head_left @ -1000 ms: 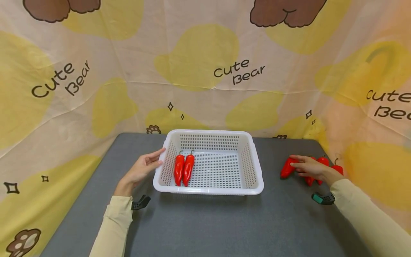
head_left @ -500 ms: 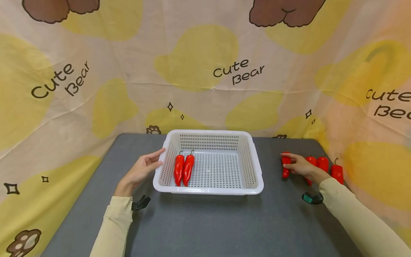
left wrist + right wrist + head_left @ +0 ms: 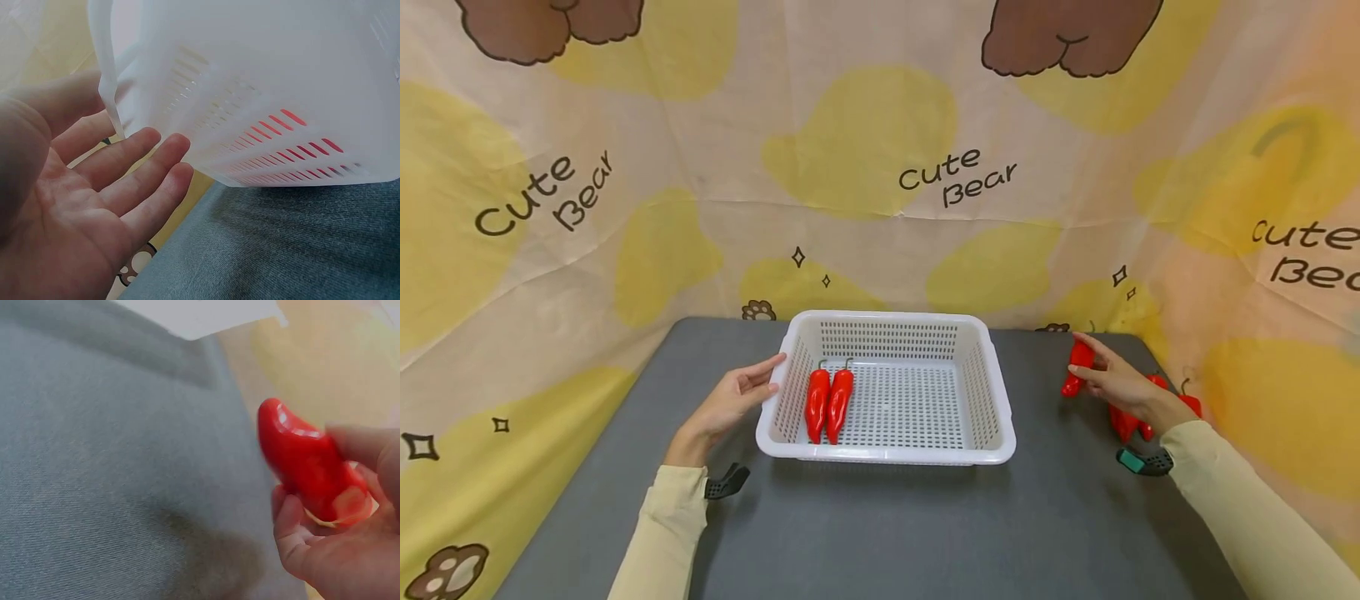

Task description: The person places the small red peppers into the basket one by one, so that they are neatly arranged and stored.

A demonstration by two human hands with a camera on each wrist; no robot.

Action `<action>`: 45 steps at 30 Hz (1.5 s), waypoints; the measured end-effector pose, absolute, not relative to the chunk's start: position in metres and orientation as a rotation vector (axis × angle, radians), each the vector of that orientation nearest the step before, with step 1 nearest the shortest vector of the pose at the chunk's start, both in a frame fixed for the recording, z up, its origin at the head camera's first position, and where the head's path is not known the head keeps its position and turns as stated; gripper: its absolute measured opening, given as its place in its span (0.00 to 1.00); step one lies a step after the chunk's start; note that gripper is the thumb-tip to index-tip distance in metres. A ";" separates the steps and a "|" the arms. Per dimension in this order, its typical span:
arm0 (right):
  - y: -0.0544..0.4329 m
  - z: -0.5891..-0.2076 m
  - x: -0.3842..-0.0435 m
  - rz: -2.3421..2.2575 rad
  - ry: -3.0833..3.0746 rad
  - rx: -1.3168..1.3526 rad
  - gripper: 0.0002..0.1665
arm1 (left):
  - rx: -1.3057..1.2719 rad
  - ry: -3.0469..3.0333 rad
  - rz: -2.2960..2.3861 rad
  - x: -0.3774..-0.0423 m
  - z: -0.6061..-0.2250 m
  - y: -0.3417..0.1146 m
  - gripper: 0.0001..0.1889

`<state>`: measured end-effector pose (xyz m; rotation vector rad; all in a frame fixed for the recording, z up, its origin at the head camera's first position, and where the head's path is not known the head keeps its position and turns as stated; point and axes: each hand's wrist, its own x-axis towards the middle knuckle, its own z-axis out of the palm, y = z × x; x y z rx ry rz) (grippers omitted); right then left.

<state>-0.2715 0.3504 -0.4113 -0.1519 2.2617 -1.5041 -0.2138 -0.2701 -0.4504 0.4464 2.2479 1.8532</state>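
A white slotted plastic basket (image 3: 887, 457) stands at the middle of the grey table. Two red peppers (image 3: 817, 404) with green stems lie side by side along its left side. My left hand (image 3: 733, 400) touches the basket's left rim; in the left wrist view its fingers (image 3: 147, 165) lie loosely straight against the outer wall. Off to the right, my right hand (image 3: 1123, 387) pinches another red pepper (image 3: 1078, 367) between thumb and fingers. That pepper (image 3: 306, 459) is held above the table in the right wrist view, its rounded tip pointing away from the palm.
Several more red peppers (image 3: 1123, 423) lie on the table's right side, partly hidden under my right hand and wrist. A printed cloth (image 3: 865, 142) hangs behind the table and along both sides. Grey tabletop (image 3: 880, 533) stretches in front of the basket.
My right hand has taken up one pepper from the right-hand group, first drawing it left and then lifting it. The left hand stays at the basket rim.
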 end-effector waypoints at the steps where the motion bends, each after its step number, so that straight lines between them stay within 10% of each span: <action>1: 0.350 -0.411 -0.271 -1.509 2.256 -0.156 0.48 | 0.439 2.243 1.853 -0.213 -0.451 -0.270 0.33; 45: 0.313 -0.377 -0.266 -1.855 2.084 -0.442 0.36 | 0.415 2.279 1.812 -0.212 -0.448 -0.269 0.34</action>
